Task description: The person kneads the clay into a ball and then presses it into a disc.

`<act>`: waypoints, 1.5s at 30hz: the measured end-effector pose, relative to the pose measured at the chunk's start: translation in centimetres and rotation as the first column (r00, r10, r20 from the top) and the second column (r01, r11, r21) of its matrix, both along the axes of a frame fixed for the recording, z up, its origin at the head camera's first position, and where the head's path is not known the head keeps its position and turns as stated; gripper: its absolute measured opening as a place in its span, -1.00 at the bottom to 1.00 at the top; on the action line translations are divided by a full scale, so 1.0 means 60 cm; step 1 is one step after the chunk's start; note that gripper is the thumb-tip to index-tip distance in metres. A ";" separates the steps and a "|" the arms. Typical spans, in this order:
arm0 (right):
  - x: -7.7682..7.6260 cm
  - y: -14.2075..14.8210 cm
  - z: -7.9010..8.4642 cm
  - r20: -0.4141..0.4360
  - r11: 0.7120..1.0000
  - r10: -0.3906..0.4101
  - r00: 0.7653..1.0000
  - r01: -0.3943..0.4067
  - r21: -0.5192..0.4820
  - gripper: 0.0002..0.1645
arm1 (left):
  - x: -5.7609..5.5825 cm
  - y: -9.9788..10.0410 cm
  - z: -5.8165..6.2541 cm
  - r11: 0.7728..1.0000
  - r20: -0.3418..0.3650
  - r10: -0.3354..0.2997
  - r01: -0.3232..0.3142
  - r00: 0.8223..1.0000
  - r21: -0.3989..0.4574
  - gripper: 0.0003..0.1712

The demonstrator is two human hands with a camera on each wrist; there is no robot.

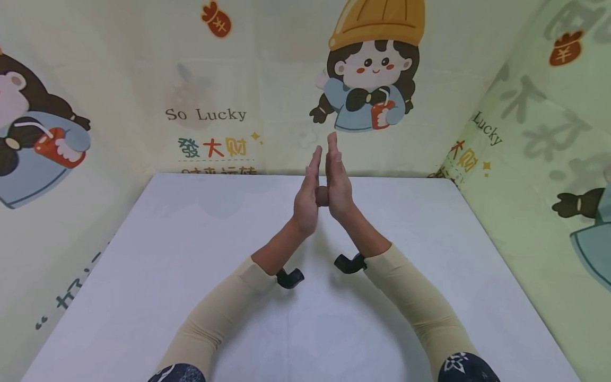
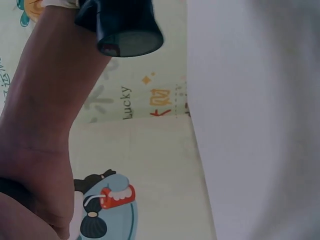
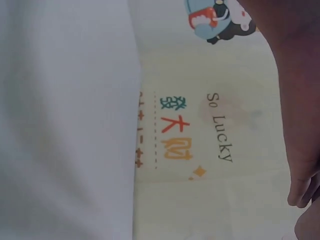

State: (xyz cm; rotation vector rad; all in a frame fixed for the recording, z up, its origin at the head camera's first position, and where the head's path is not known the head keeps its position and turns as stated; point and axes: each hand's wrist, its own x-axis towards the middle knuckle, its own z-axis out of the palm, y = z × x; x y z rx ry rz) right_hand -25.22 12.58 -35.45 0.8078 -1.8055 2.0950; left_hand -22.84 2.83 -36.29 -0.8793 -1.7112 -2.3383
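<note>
Raised over the far part of the white table, my two hands face each other palm to palm, fingers straight and pointing up. Between the palms sits a small, smooth brown lump, pressed from the left by my left hand and from the right by my right hand. Only its middle shows in the head view; the palms cover its sides. The left wrist view catches a dark edge of the lump between the heels of the hands. In the right wrist view, skin and a few fingertips appear along the right edge.
Black wrist cameras hang below the left sleeve and the right sleeve. Behind the table's back edge stands a pale printed cloth wall with cartoon figures and lettering. Similar cloth hangs along the left and right sides.
</note>
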 end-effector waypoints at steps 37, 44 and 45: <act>0.023 -0.023 -0.030 -0.021 0.995 0.000 1.000 0.003 0.103 -0.15 | -0.090 -0.010 0.024 0.971 -0.013 0.224 -0.225 0.974 -0.086 -0.25; 0.020 -0.021 -0.026 -0.088 0.995 -0.038 0.995 0.045 0.085 0.02 | -0.098 -0.003 0.004 0.978 -0.174 0.133 -0.158 0.976 -0.133 -0.22; 0.019 -0.020 -0.025 -0.104 0.996 -0.039 0.994 0.048 0.081 0.02 | -0.099 -0.002 0.001 0.980 -0.187 0.112 -0.140 0.976 -0.144 -0.21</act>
